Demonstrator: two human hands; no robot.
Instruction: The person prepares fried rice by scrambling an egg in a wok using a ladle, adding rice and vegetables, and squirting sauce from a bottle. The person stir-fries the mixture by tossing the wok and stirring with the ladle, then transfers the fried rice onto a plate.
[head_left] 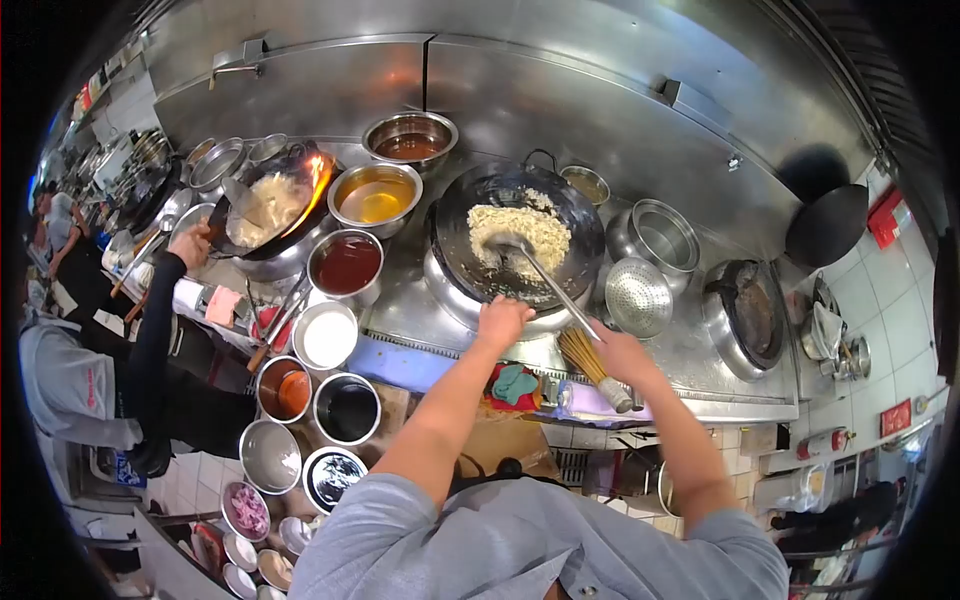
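My left hand (pixel 505 322) is closed at the near edge of a big black wok (pixel 585 215), seemingly gripping its rim or near handle. Pale yellow, crumbly food (pixel 540 232), perhaps fried rice or egg, lies in the wok. My right hand (pixel 622 355) is wrapped round the long handle of a metal ladle (pixel 548 280), whose bowl rests in that food. Just beside my right hand, a bamboo wok brush (pixel 582 355) lies at the stove's front edge. A perforated strainer (pixel 638 298) sits to the right of the wok.
A co-worker's hand (pixel 190 245) is at another wok (pixel 270 210) on the left, with flames at its rim. Pots of red sauce (pixel 345 263) and amber liquid (pixel 375 195) stand between the woks. Several sauce pots (pixel 347 408) line my left. Another wok (pixel 748 310) sits far right.
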